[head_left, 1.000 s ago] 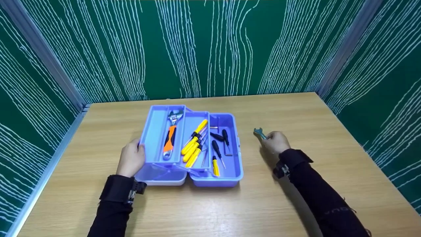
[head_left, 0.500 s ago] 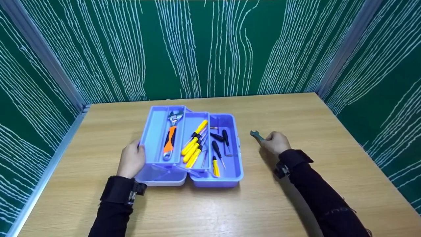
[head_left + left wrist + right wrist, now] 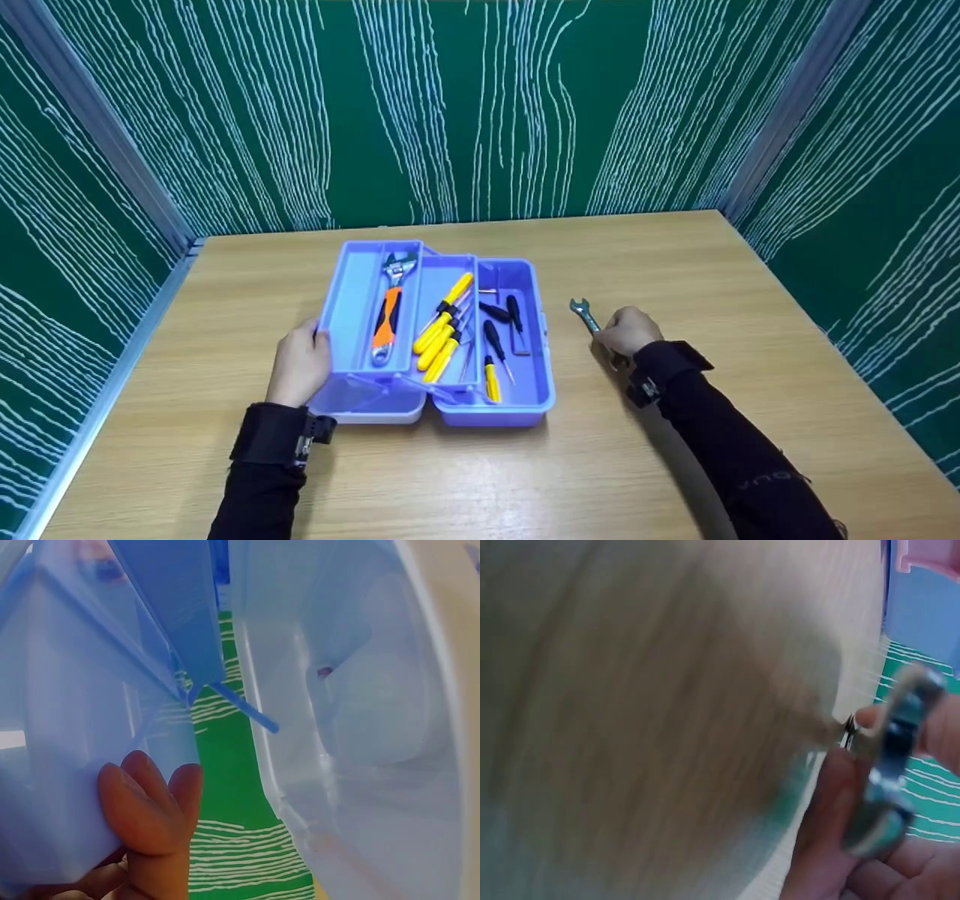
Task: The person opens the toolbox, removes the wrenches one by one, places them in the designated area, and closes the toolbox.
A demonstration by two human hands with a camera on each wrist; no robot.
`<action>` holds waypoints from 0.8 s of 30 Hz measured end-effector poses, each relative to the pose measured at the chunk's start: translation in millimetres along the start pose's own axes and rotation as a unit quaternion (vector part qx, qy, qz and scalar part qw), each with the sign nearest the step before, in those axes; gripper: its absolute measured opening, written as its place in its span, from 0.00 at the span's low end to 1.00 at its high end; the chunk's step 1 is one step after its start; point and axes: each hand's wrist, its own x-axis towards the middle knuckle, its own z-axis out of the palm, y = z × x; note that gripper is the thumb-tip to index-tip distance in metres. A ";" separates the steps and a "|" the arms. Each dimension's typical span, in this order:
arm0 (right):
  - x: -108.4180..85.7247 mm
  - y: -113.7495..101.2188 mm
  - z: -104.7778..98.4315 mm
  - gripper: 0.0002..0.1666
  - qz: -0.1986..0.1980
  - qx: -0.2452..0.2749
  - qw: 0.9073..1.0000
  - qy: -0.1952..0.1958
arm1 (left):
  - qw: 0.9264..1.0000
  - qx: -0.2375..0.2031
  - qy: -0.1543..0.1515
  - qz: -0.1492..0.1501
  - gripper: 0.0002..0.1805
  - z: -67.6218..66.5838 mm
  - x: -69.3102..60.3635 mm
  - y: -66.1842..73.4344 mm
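Note:
In the head view, my left hand [image 3: 298,364] grips the left edge of the raised tray [image 3: 351,300] of a blue-purple toolbox [image 3: 491,415], thumb on top. The left wrist view shows its fingers [image 3: 146,802] against the tray's underside. My right hand [image 3: 630,331] holds a small silver open-end wrench [image 3: 585,313] just over the table, right of the box. One end points away from me and the middle is hidden by the fingers. In the right wrist view, the wrench's near end [image 3: 892,765] shows between thumb and fingers, close to the camera.
An orange-and-black adjustable wrench [image 3: 387,315] lies in the left tray. Several yellow-handled screwdrivers [image 3: 435,346] fill the middle tray. Black-handled screwdrivers [image 3: 493,339] lie in the box bottom. The wooden table [image 3: 675,255] meets green walls [image 3: 525,112] behind and at both sides.
The small wrench has turned within my right hand, and its far end has shifted slightly left and toward me. My left hand and the toolbox have stayed put.

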 end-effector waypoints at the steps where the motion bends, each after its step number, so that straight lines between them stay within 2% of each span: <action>1: 0.4 0.3 0.4 0.12 0.001 -0.002 1.000 -0.001 | 1.000 0.000 -0.001 -0.001 0.20 -0.2 -0.1 0.1; 12: 3.1 -1.2 2.0 0.16 0.002 -0.026 1.000 -0.014 | 1.000 -0.007 -0.009 -0.008 0.21 -1.3 0.1 1.6; 20: 2.7 -0.5 -0.6 0.13 0.017 -0.002 0.999 -0.035 | 1.000 -0.002 -0.009 -0.009 0.21 -1.8 0.0 1.7; 24: 0.6 -3.2 -2.2 0.12 0.005 -0.014 1.000 -0.019 | 1.000 -0.003 0.001 0.003 0.19 -0.7 -1.0 1.8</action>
